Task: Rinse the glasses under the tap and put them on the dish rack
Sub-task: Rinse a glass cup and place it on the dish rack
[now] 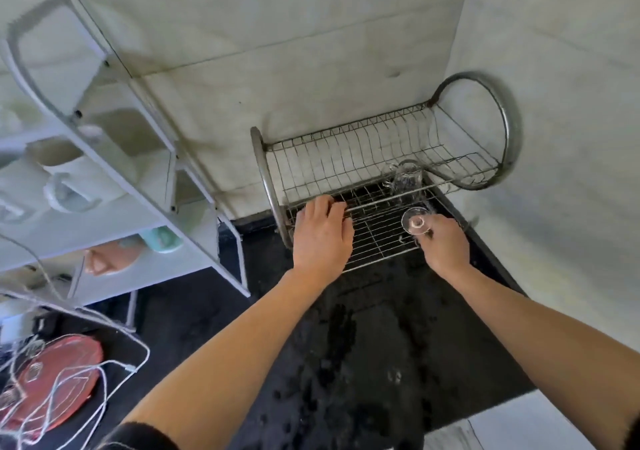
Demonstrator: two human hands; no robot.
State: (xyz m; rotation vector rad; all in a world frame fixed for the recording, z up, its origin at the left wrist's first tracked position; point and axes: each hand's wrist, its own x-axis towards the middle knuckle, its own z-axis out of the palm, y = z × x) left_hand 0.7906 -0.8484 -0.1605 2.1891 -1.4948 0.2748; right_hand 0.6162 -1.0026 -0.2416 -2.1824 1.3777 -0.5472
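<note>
A two-tier metal wire dish rack (pixel 363 151) stands on the black wet counter against the wall corner. One clear glass (pixel 405 175) sits on the rack's lower grid, towards its right side. My right hand (pixel 443 241) grips a clear stemmed glass (pixel 417 221) at the rack's front right, its round base facing the camera. My left hand (pixel 322 234) rests palm down on the lower grid's front left, fingers curled over the wires. No tap is in view.
A white shelf unit (pixel 114 172) with cups and containers stands to the left. A red round object (pixel 59 380) tangled with white cables (pixel 114 363) lies at the lower left. The black counter (pixel 363 345) is spotted with water.
</note>
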